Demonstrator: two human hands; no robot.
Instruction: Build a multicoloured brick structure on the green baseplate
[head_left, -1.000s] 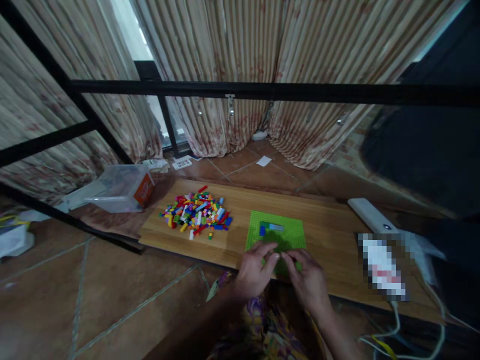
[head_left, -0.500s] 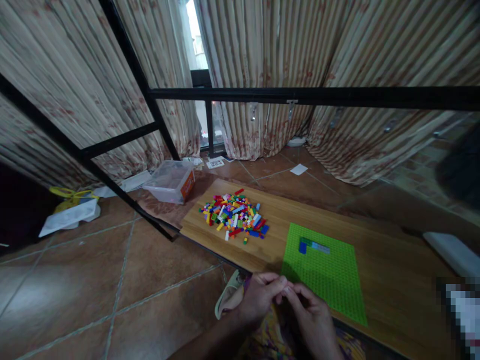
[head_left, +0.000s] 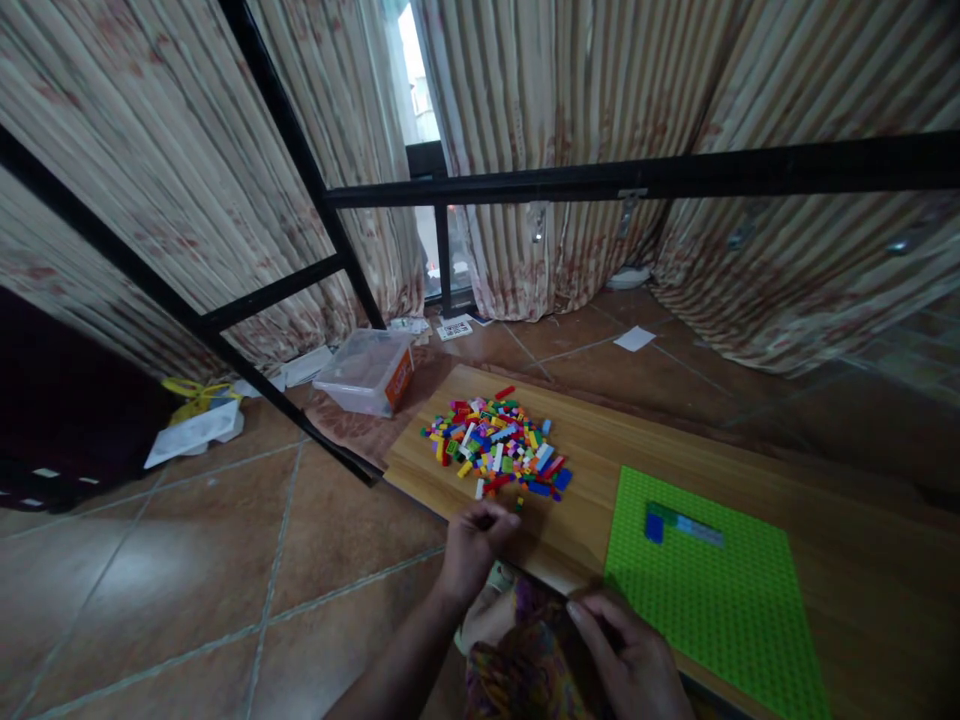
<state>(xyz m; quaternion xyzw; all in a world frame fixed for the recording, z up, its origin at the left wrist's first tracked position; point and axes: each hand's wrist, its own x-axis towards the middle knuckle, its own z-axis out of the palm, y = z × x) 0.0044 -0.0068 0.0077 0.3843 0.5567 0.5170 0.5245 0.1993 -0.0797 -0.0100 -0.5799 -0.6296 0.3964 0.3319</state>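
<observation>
Reaching toward the brick pile (head_left: 496,448), the left hand (head_left: 472,545) curls, fingers apparently pinched empty; right hand (head_left: 630,655) rests loosely closed beside the green baseplate (head_left: 712,600).

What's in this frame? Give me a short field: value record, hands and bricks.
left hand: fingers curled, at the near edge of the brick pile; whether it holds a brick cannot be told
right hand: low by the board's near edge, beside the baseplate
brick pile: loose, mixed colours, on the wooden board
green baseplate: flat on the board, a few blue bricks on it
clear plastic box: on the floor, left of the board
</observation>
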